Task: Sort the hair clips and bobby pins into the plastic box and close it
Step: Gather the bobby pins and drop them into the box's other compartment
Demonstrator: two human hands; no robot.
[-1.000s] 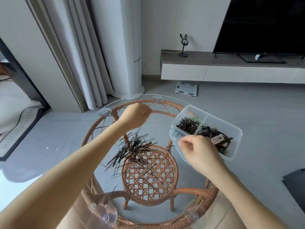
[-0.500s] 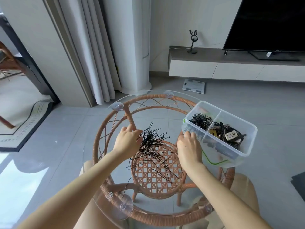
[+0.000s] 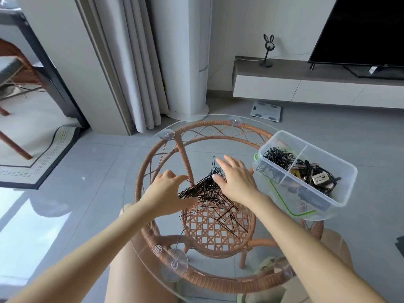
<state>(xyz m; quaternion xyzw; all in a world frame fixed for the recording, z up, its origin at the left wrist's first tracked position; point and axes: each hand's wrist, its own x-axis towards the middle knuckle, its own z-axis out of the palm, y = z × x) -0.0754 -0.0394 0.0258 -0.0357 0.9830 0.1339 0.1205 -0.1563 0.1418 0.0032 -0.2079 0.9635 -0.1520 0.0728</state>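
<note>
Both hands, left (image 3: 167, 191) and right (image 3: 237, 182), spread open, flank the pins (image 3: 207, 193), fanned mostly toward the box (image 3: 306, 171) on the desk (image 3: 140, 215).

— Any sleeves on those arms?
— None; both forearms are bare to the frame's edge.
— Rings, a watch?
— Nothing on the left hand (image 3: 167, 189) or right hand (image 3: 237, 180).

Head-worn view, forward and down, close over glass table (image 3: 140, 206)
</note>
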